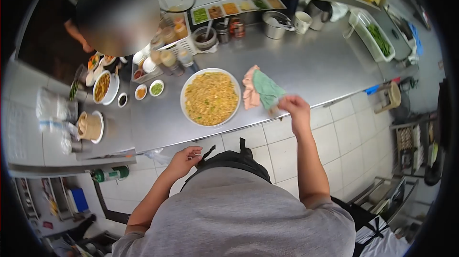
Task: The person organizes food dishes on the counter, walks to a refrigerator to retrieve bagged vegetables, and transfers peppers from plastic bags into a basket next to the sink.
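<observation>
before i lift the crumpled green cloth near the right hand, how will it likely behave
The crumpled green cloth will probably hang limp, since it lies in loose folds. It looks thin, so likely light for its size. It might drag the pale pink cloth along, as the two overlap.

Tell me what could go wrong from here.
The pink cloth lies right beside the plate of rice, so moving it might brush the food. The green cloth overlaps it, so the right hand pulling one could drag both. The plate sits near the front edge of the counter, so a bump might spill rice.
</observation>
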Action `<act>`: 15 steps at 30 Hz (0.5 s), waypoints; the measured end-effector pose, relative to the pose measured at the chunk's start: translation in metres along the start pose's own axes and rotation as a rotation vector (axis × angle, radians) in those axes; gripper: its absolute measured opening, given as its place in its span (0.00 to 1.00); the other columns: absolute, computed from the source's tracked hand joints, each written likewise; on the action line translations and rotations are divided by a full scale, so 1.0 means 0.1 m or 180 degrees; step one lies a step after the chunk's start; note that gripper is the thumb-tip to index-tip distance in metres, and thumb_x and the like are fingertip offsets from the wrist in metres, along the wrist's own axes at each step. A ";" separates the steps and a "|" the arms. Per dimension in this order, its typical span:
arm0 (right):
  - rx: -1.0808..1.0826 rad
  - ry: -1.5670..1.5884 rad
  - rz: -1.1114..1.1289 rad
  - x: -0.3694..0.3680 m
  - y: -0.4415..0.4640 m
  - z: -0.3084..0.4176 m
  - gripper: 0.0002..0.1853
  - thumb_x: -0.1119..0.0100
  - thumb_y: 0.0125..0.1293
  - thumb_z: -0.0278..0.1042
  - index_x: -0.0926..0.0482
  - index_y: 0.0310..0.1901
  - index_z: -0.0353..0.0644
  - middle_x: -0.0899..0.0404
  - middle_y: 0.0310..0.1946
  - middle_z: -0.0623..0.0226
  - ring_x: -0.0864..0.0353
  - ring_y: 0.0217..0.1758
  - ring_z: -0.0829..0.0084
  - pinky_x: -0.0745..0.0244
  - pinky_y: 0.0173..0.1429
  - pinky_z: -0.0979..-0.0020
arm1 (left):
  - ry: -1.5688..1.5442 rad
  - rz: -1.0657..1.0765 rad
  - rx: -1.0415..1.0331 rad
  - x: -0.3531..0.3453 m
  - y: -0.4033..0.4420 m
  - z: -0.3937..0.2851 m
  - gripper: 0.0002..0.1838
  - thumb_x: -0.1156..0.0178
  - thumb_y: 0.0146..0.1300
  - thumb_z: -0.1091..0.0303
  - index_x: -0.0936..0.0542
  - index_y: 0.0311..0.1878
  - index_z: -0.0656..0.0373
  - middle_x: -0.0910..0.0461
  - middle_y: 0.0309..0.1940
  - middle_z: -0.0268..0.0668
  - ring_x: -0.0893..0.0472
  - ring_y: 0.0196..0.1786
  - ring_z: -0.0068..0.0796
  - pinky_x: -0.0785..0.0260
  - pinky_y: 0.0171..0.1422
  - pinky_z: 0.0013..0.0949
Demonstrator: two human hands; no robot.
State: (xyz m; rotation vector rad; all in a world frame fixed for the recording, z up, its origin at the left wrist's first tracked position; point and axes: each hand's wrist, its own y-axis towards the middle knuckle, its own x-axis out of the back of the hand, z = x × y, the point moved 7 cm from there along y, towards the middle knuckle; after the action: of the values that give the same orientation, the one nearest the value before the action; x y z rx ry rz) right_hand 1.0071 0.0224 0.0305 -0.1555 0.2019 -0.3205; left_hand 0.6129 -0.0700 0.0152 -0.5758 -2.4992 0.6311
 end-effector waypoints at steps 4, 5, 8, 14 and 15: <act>0.1293 -0.1069 -0.0249 -1.21 0.50 0.26 0.06 0.35 0.55 0.26 0.20 0.33 0.34 0.19 0.27 0.65 0.21 0.32 0.77 0.26 0.39 0.74 | -0.0344 -0.0409 -0.0136 0.45 -0.44 0.55 0.18 0.40 0.64 0.69 0.25 0.57 0.60 0.20 0.46 0.39 0.21 0.47 0.27 0.29 0.53 0.30; 0.1206 -0.1268 -0.0329 -1.39 0.61 0.15 0.06 0.34 0.55 0.27 0.20 0.32 0.34 0.19 0.26 0.63 0.20 0.31 0.75 0.26 0.38 0.73 | -0.0479 -0.0596 -0.0225 0.61 -0.58 0.72 0.18 0.39 0.63 0.69 0.25 0.56 0.60 0.20 0.45 0.40 0.20 0.45 0.28 0.28 0.51 0.31; 0.1465 -0.2415 -0.0575 -1.62 0.75 -0.22 0.11 0.31 0.51 0.32 0.20 0.30 0.33 0.18 0.28 0.55 0.19 0.32 0.60 0.25 0.40 0.64 | -0.0705 -0.1223 -0.0045 1.13 -1.12 1.51 0.18 0.40 0.63 0.70 0.25 0.56 0.60 0.20 0.44 0.40 0.20 0.45 0.28 0.28 0.50 0.31; 0.2897 -0.0964 -0.0287 -3.61 -0.40 0.85 0.28 0.36 0.62 0.34 0.32 0.60 0.32 0.29 0.59 0.53 0.28 0.59 0.64 0.35 0.64 0.63 | -0.0759 -0.2705 0.0832 1.82 -2.61 3.01 0.19 0.38 0.61 0.64 0.22 0.54 0.59 0.18 0.43 0.40 0.19 0.41 0.30 0.27 0.48 0.32; 0.3015 -0.1027 0.0237 -4.44 -1.07 0.97 0.24 0.39 0.64 0.30 0.31 0.60 0.33 0.29 0.59 0.54 0.28 0.59 0.66 0.37 0.65 0.65 | -0.0706 -0.2750 0.0972 1.92 -2.83 3.04 0.19 0.39 0.62 0.64 0.23 0.55 0.60 0.18 0.44 0.41 0.19 0.43 0.30 0.27 0.50 0.32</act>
State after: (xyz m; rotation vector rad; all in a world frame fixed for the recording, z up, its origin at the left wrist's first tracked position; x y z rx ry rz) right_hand 0.5845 0.0792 0.2200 0.7325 -0.2739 -0.2843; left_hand 0.2164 -0.2987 -0.0011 0.6927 -2.4425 0.7095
